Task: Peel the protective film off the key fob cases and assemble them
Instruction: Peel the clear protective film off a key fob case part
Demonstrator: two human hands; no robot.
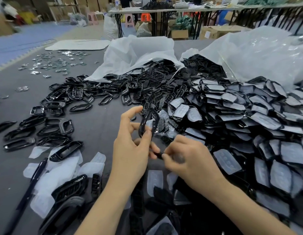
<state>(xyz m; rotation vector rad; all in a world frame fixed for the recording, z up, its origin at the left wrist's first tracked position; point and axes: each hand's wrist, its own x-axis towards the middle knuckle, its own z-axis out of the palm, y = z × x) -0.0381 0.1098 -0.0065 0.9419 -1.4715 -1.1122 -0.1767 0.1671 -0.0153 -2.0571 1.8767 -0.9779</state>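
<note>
Your left hand (132, 150) grips a glossy black frame (148, 119) by its lower end, thumb and fingers curled round it. The loop stands up tilted over the middle of the table (100, 122), just at the near fringe of the parts heap. Your right hand (189, 160) is pinched: thumb and forefinger on a small dark bit (159, 154) right where the two hands meet. Can't tell from here if that's a film tab or the frame's tail end.

For this step:
- Hold the frame by its edges, not the glossy face. Prints and scuffs will likely show.
- If it's film you've got, start at a corner and pull low and flat along the surface, slowly, so it comes off whole rather than tearing.
- Keep the left grip close to the peel point so the thin loop doesn't flex.

Drop the film with the peeled films (62, 168) at the near left edge, well apart from the film-covered cases (249, 116) heaped along the right side. The bare frames (62, 99) lie left of centre. I can't confirm that's the stripped pile, so check before adding to it.
</note>
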